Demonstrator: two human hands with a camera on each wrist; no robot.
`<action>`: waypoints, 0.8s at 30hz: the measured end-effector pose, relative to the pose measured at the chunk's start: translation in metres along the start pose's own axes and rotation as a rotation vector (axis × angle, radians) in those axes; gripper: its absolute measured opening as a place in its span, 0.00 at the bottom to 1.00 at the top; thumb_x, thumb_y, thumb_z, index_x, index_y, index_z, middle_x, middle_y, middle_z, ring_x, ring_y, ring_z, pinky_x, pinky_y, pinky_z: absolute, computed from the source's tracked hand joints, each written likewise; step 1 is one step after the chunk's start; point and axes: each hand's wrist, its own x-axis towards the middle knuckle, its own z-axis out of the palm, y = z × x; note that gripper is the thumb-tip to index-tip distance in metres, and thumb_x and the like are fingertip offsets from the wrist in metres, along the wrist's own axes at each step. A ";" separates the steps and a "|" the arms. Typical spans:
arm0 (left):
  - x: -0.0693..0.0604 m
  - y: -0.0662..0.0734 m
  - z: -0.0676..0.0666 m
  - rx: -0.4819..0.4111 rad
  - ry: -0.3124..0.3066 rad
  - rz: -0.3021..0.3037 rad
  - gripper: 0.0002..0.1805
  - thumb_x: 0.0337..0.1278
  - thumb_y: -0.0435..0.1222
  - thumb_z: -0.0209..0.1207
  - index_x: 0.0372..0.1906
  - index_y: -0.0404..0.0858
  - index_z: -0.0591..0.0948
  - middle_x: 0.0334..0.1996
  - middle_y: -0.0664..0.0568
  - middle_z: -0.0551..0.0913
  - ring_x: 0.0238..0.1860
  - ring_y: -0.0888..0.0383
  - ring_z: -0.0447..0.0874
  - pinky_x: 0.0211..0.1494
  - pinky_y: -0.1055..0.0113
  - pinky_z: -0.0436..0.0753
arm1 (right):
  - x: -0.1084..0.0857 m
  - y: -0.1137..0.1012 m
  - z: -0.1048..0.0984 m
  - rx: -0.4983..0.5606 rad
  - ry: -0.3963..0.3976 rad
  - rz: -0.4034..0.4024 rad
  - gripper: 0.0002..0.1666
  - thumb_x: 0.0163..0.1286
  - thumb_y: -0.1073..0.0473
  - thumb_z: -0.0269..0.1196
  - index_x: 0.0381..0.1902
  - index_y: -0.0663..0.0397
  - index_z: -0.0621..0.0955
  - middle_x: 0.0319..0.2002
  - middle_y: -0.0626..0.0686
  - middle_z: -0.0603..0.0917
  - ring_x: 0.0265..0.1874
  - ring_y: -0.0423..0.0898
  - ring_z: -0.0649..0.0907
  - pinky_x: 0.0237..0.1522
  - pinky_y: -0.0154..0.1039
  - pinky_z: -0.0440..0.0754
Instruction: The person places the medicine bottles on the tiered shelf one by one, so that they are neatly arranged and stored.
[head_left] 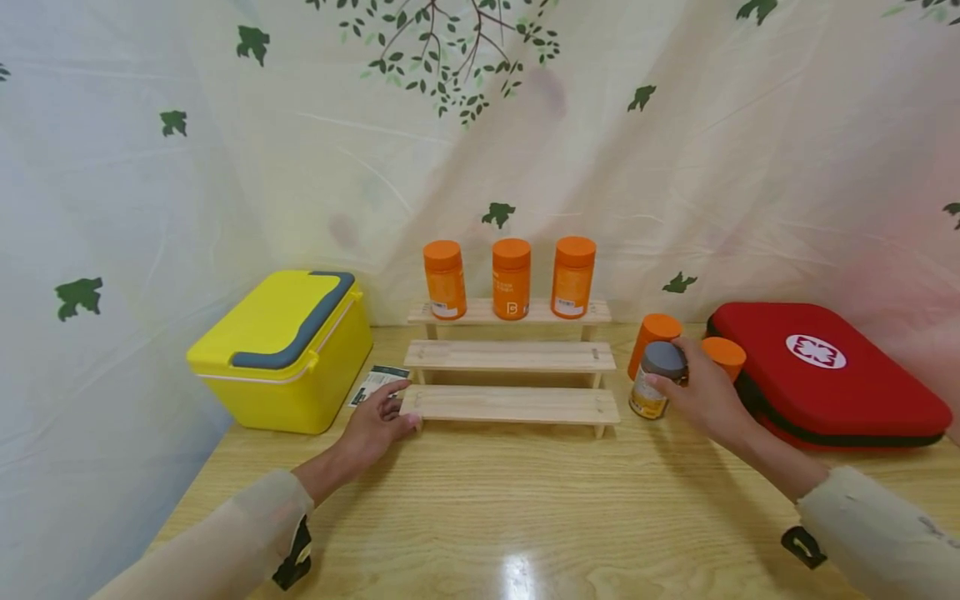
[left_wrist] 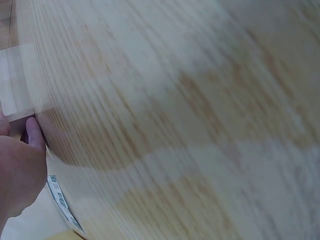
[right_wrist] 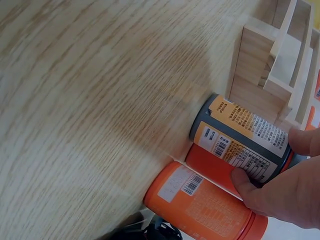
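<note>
My right hand [head_left: 711, 393] grips a grey-lidded bottle [head_left: 649, 398] with an orange-and-white label, upright at the table to the right of a three-tier wooden rack [head_left: 517, 403]. In the right wrist view, finger and thumb lie on opposite sides of this grey bottle [right_wrist: 235, 135]. Two orange bottles stand close by: one orange bottle [head_left: 658, 325] just behind it, the other orange bottle [head_left: 726, 353] partly hidden by my hand. My left hand [head_left: 371, 432] holds the left end of the rack's lowest tier, thumb in front. Three orange bottles [head_left: 512, 279] line the top tier.
A yellow box [head_left: 277, 367] with a blue-grey handle stands left of the rack. Between them lies a printed card [head_left: 378, 382], partly behind my left hand. On the right, a red case [head_left: 825, 375] with a white emblem rests on the wooden table [head_left: 480, 500]. A patterned cloth hangs behind.
</note>
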 end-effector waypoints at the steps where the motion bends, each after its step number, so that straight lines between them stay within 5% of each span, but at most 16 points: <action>1: 0.000 0.000 0.000 -0.001 0.001 0.001 0.32 0.63 0.32 0.59 0.71 0.41 0.63 0.56 0.39 0.79 0.50 0.52 0.78 0.58 0.56 0.77 | 0.000 0.000 0.000 -0.003 0.002 0.001 0.39 0.69 0.58 0.62 0.67 0.73 0.57 0.57 0.73 0.69 0.52 0.67 0.74 0.49 0.62 0.76; 24: -0.001 0.001 -0.001 -0.046 -0.022 0.017 0.32 0.64 0.31 0.58 0.71 0.40 0.62 0.56 0.39 0.79 0.49 0.52 0.79 0.55 0.60 0.79 | -0.017 -0.016 -0.012 0.006 0.052 -0.042 0.38 0.64 0.56 0.67 0.65 0.67 0.65 0.52 0.68 0.75 0.45 0.63 0.80 0.41 0.48 0.82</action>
